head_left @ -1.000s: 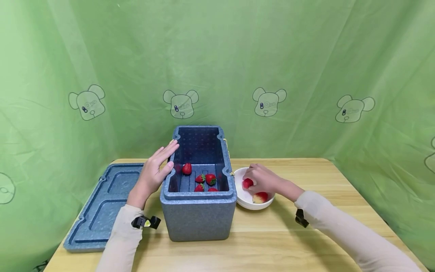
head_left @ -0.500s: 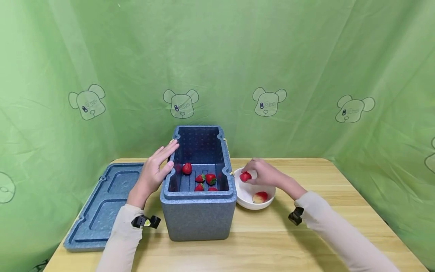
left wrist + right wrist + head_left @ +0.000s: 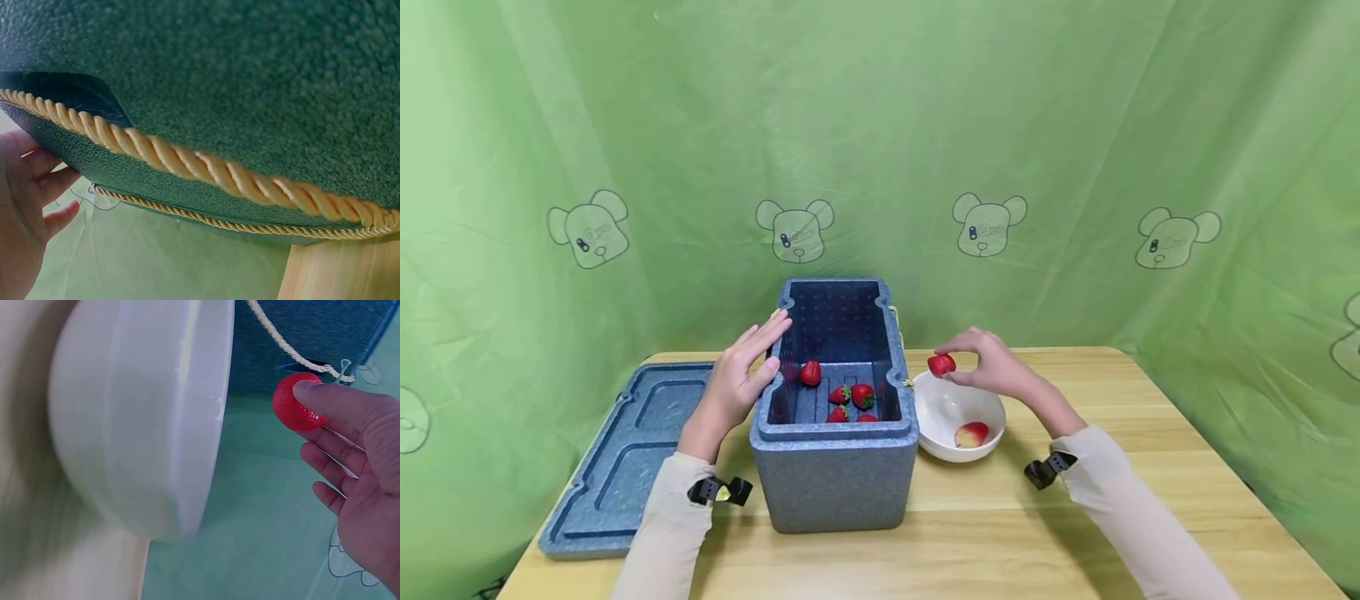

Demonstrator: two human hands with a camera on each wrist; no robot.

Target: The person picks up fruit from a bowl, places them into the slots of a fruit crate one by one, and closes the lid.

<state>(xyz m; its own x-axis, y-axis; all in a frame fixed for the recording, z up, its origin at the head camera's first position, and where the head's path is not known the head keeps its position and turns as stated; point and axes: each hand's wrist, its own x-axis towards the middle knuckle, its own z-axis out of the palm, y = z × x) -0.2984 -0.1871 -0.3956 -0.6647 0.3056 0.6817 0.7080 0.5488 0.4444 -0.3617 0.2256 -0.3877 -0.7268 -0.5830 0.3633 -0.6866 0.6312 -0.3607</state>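
Note:
My right hand (image 3: 996, 365) pinches a red strawberry (image 3: 942, 365) between thumb and fingers, just above the far rim of the white bowl (image 3: 936, 446). In the right wrist view the strawberry (image 3: 292, 403) shows dimpled skin and a thin green stem. My left hand (image 3: 735, 385) rests with straight fingers on the left rim of a blue-grey foam box (image 3: 835, 483). Several strawberries (image 3: 862, 395) lie on the box's floor, partly hidden by its near wall. Inside the bowl lies a red-and-yellow fruit (image 3: 972, 434).
A blue-grey lid (image 3: 640, 475) lies left of the box, partly behind the left arm. Yellow twisted rope (image 3: 206, 169) runs along the box's sides. All stand on a wooden table (image 3: 1000, 533), with a green curtain (image 3: 880, 125) behind.
My right hand has lifted the strawberry up out of the bowl, over its far rim. The left hand stays on the box rim.

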